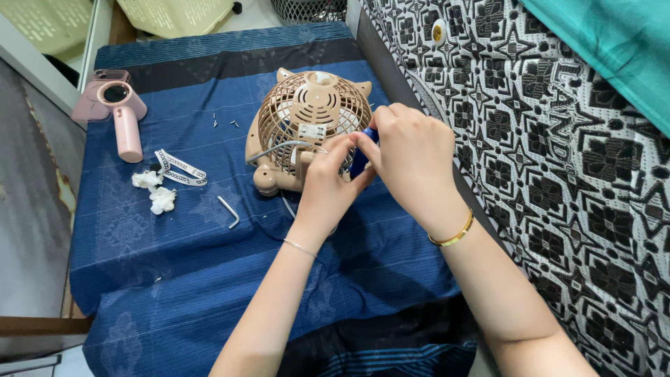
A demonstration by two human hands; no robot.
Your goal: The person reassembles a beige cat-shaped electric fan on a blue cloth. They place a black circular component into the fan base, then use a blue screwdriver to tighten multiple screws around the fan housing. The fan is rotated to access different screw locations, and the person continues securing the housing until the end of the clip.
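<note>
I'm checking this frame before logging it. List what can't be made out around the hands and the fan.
Head view only:
- Blue tool: mostly hidden by both hands; its tip and kind unclear.
- Beige fan: lower right side covered by the left hand and right hand.
- Small screws: too small to count surely.
- Pale baskets: cut off by the top edge.

A blue cloth (174, 279) covers the counter. On it lie a tan fan (307, 129), pink dryer (118, 112), bent key (229, 211), white fluff (155, 190) and a strap (180, 167).
</note>
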